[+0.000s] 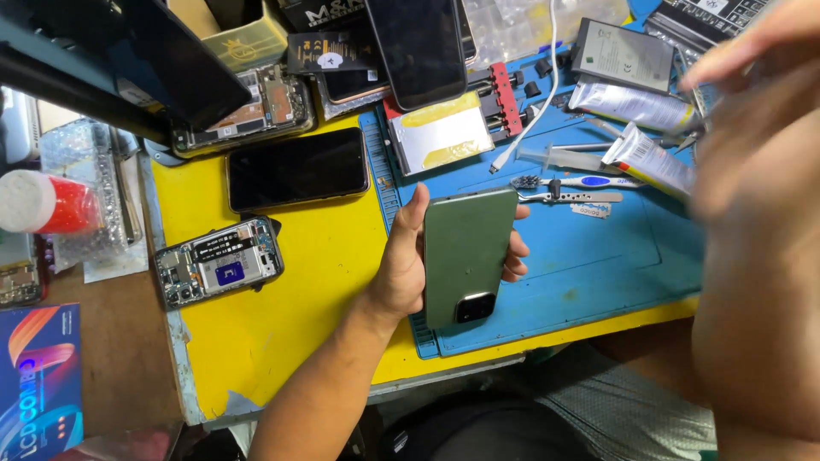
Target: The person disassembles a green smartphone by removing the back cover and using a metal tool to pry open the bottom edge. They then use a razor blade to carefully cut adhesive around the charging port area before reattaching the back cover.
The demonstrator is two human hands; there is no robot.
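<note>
My left hand (401,265) grips a green phone (465,252) by its edges, back side up, with the camera block toward me. It is held over the seam between the yellow table top (290,316) and the blue work mat (589,256). My right hand (752,111) is raised close to the camera at the right edge. It is strongly blurred, the fingers look spread, and nothing shows in it. White glue tubes (649,158) and a pair of tweezers (568,196) lie on the mat below it.
On the yellow top lie a black phone face up (297,168) and an opened phone with its circuit board bare (218,262). Another opened phone (256,111), a dark-screened phone (418,47), a red clamp jig (453,124), a white cable (534,111) and a battery (622,55) crowd the back.
</note>
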